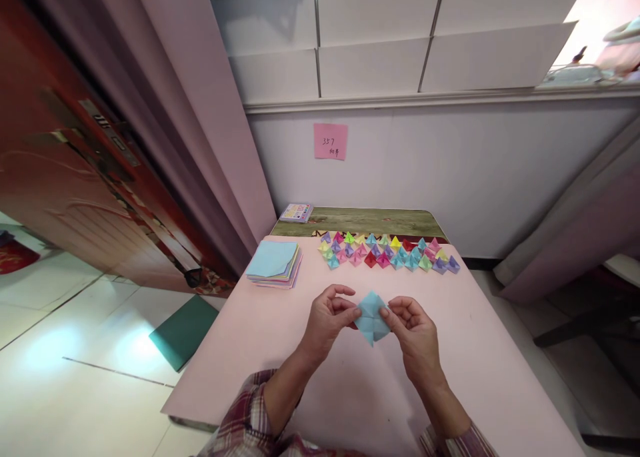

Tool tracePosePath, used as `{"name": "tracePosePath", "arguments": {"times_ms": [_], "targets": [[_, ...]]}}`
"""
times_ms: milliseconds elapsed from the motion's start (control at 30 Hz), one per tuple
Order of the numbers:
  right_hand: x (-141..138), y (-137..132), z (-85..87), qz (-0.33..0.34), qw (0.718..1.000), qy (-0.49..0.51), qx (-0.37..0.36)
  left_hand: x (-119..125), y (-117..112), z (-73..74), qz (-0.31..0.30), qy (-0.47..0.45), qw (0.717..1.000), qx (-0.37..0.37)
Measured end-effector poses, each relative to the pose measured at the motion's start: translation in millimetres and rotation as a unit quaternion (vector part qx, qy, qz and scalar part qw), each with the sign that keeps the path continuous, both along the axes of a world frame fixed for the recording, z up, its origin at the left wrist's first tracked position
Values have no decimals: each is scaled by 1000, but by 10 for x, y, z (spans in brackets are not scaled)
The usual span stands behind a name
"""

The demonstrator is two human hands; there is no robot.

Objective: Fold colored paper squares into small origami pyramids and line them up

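Observation:
Between my two hands is a light blue folded origami paper [371,319], a diamond shape with crease lines crossing at its middle. My left hand [329,316] pinches its left corner between thumb and fingers. On the opposite side, my right hand [413,324] grips the right edge, thumb on top. The paper is held above the pink tabletop [350,384]. Beyond the hands stand rows of small folded paper pieces [383,260] in many colours. A stack of square origami paper [273,262], light blue on top, lies to the left.
A small printed pack [297,212] rests on the green wood-patterned strip [370,220] at the table's back. A pink note [331,141] with handwriting is stuck to the wall. Left of the table are a green board [184,332] on the floor and a red-brown door [75,170].

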State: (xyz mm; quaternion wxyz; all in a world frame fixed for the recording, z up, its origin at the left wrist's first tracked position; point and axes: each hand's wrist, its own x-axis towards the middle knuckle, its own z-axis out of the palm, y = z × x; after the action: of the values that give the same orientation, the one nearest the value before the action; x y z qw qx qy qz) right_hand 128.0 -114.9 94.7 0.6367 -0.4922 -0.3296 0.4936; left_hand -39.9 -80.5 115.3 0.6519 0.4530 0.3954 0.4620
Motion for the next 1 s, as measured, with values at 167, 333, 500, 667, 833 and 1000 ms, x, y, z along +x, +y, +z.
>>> {"name": "tracePosePath", "arguments": {"times_ms": [167,333,500,667,833,1000], "targets": [[13,14,-18,72,996,-45,-4,10,21,10,-105,37,992,-53],[16,5,39,98,994,-48,-13,92,52,-23,-33,63,996,-58],[2,-23,80,186,981,-35,-46,132,68,-18,53,35,997,-45],[-11,-26,34,206,977,-45,-38,135,44,4,84,-13,992,-89],[-3,-16,25,218,975,-51,-6,115,10,10,15,-83,977,-194],[6,6,-12,216,972,-83,35,105,-28,35,-26,-83,966,-243]]}}
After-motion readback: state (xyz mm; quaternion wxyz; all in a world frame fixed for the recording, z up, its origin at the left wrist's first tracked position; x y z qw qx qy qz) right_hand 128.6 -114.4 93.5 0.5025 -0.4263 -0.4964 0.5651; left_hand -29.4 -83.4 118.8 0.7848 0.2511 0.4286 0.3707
